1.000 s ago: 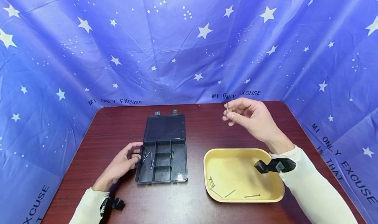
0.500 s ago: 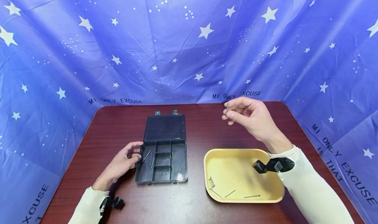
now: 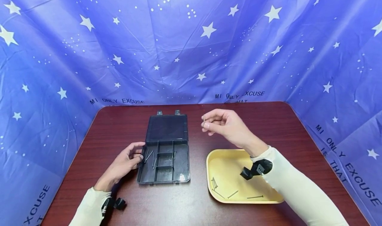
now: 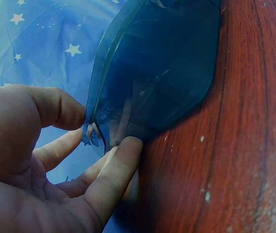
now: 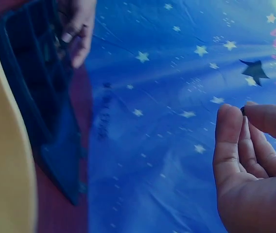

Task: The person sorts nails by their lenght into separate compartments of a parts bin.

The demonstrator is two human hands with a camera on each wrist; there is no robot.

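In the head view, we see the left hand [image 3: 126, 160] gripping the left side of a divided box [image 3: 164, 174] on the surface [image 3: 197, 194], probably to steady it; its lid [image 3: 167, 128] lies folded back, which leaves the compartments reachable from above. The right hand [image 3: 232, 128] hangs in the air between the box and a yellow tray [image 3: 228, 169], pinching a nail [image 3: 204, 120] roughly upright, likely by the fingertips because it is so thin. Other nails [image 3: 254, 197] lie loose in the tray, whose raised walls seem meant to contain them, and a few rest inside the box. In the left wrist view, we find the fingers closed around the box's edge, one tip against its wall. In the right wrist view, the fingers are narrowed on the nail, with only a dark end showing.
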